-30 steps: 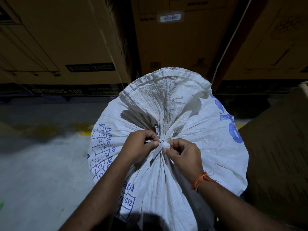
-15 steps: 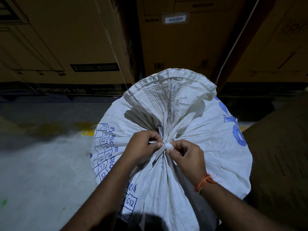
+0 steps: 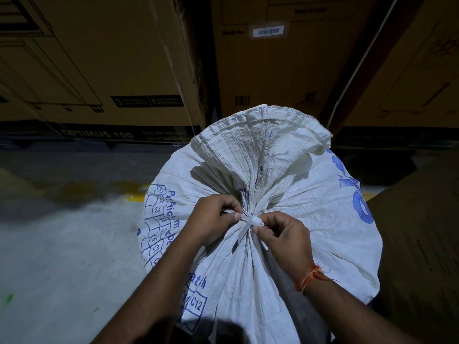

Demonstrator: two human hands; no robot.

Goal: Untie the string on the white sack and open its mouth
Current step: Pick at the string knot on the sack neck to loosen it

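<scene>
A white woven sack (image 3: 310,219) with blue print stands in front of me, its neck gathered and tied with a flat white string (image 3: 252,220). Above the tie the sack's mouth (image 3: 260,135) fans out, still bunched. My left hand (image 3: 213,219) pinches one end of the string at the left of the knot. My right hand (image 3: 280,234), with an orange thread on its wrist, pinches the string's loop on the right side of the knot. Both hands rest against the sack's neck.
Tall cardboard boxes (image 3: 111,58) stand close behind the sack, one with a barcode label (image 3: 268,31). Another brown carton (image 3: 422,244) sits right of the sack. Grey concrete floor (image 3: 62,244) with a yellow line lies to the left.
The hands stay at the knot; my right fingers have worked the string's loop slightly out to the right. The sack's neck remains tied.
</scene>
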